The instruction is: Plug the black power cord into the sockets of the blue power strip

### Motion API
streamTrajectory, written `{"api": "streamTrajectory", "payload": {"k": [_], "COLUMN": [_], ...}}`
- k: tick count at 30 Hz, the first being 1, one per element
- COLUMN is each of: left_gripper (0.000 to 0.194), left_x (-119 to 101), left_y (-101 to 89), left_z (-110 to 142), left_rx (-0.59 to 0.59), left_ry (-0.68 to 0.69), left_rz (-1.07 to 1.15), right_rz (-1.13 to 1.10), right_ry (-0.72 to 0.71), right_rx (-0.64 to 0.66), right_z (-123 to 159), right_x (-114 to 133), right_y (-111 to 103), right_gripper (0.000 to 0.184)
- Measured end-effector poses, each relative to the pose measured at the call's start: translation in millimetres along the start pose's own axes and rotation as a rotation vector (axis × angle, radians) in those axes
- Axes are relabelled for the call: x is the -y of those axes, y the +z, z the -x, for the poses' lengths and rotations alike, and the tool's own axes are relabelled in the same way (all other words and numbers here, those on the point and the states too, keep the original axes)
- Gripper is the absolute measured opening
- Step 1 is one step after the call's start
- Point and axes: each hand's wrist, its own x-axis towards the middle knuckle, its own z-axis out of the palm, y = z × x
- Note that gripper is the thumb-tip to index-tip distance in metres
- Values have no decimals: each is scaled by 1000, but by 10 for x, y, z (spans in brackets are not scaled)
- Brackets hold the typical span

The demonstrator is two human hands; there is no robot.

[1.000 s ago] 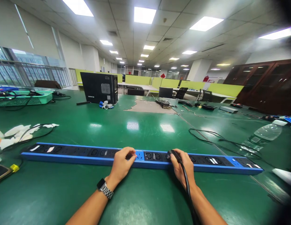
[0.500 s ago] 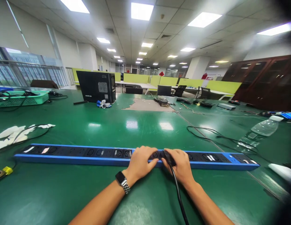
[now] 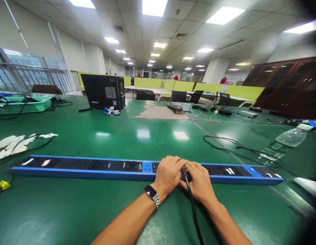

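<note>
Across the green table lies a long blue and black power strip (image 3: 109, 164) with rows of sockets. My right hand (image 3: 200, 182) is closed round a black power plug (image 3: 184, 171) at the strip, right of its middle. A thick black cord (image 3: 194, 212) runs from the plug down toward me. My left hand (image 3: 167, 178), with a watch on the wrist, curls over the strip against the plug's left side, its fingertips meeting my right hand. The hands hide the plug's front, so I cannot tell how far it sits in the socket.
A plastic bottle (image 3: 285, 143) and a loose black cable (image 3: 231, 144) are at the right. White crumpled tissue (image 3: 12, 144) lies at the left. Farther back stand a black computer case (image 3: 103, 92), a glove (image 3: 112, 111) and a green basket (image 3: 35, 104).
My left hand has slid right along the strip to the plug, uncovering a blue socket. My right hand stays at the plug. The view has tilted slightly.
</note>
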Motion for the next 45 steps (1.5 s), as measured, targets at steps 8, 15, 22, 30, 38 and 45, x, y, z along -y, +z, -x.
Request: {"api": "streamTrajectory", "payload": {"k": [8, 15, 22, 30, 38, 45], "left_gripper": [26, 38, 32, 27, 86, 87], "left_x": [222, 1183, 1227, 1289, 1311, 1317], "left_y": [-828, -1640, -1552, -1486, -1511, -1530], "left_z": [91, 1169, 1228, 1231, 1304, 1318], "left_rx": [-363, -246, -124, -42, 11, 68], "left_ry": [-76, -439, -394, -366, -413, -376], "left_rz": [127, 21, 41, 2, 9, 27], "right_rz": [-17, -42, -71, -317, -421, -430], "right_ry": [12, 46, 15, -177, -231, -316], "right_rx": [-41, -35, -62, -11, 204, 220], "right_z": [16, 9, -5, -327, -731, -873], "right_x": [-26, -49, 43, 1016, 1973, 2107], "right_y": [25, 64, 63, 68, 273, 403], "right_gripper": [55, 59, 58, 40, 49, 42]}}
